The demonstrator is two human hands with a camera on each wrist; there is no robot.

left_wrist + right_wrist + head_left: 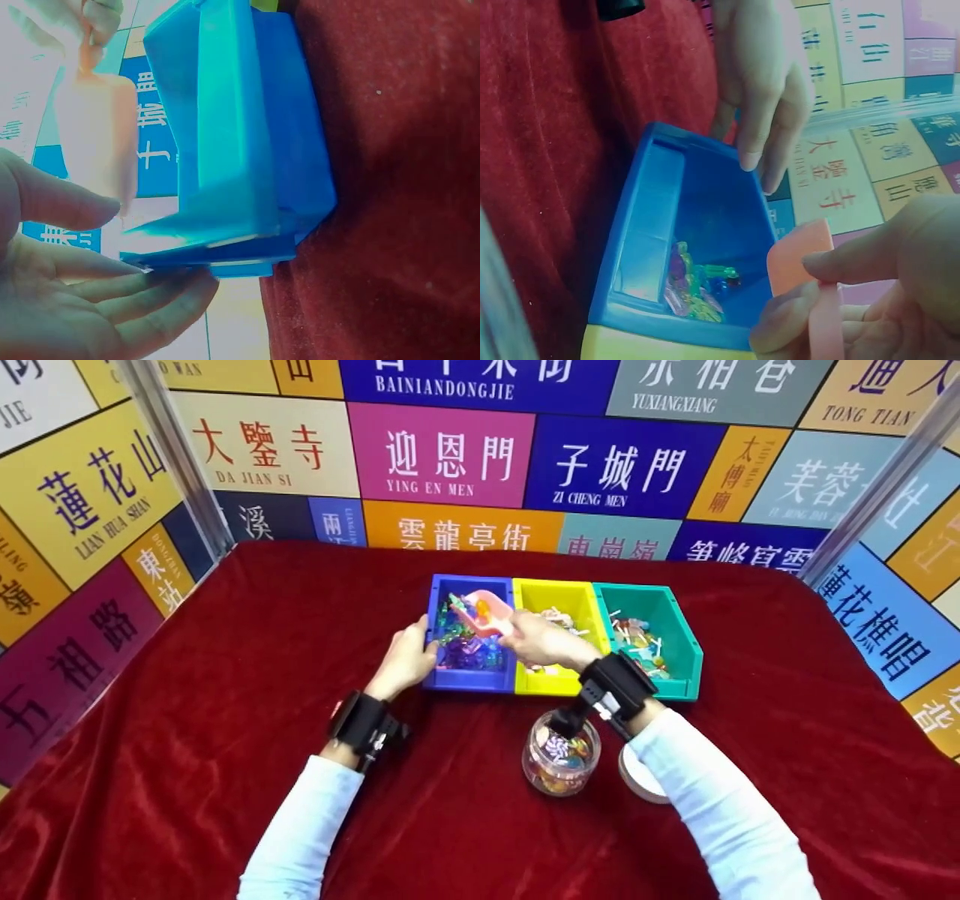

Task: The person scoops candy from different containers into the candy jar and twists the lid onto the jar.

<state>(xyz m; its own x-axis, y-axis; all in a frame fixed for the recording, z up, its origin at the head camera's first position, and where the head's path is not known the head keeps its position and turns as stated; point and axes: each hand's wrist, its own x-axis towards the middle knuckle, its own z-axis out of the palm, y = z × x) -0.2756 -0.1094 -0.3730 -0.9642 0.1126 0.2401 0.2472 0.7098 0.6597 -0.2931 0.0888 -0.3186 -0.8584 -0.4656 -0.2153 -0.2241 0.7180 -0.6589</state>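
1. Nearest the camera, a clear jar (561,761) stands on the red cloth (225,675) in front of the yellow bin, with some wrapped sweets already inside and room above them; it looks only partly filled, so more scooping seems to be left.
2. Just right of the jar lies its lid (639,777), off and flat on the cloth, partly hidden by the right sleeve.
3. Left of the blue bin (471,631), the left hand (409,656) steadies it: the fingers are straight and relaxed, resting against the bin's left wall, with the fingertips at its rim in the right wrist view. It grips nothing.
4. Inside the blue bin lie mixed coloured sweets (697,289), heaped toward the near end, so plenty is left there.
5. Over the blue bin, the pink scoop (486,613) is tilted, its bowl above the sweets; whether it carries a load I cannot tell for sure.
6. At the bin's right edge, the right hand (544,641) pinches the scoop's handle between thumb and curled fingers, as the right wrist view shows plainly.
7. Right of the blue bin sits the yellow bin (559,604), touching it, with pale wrapped pieces inside.
8. Farthest right, the green bin (671,619) touches the yellow one and holds lollipops on white sticks.
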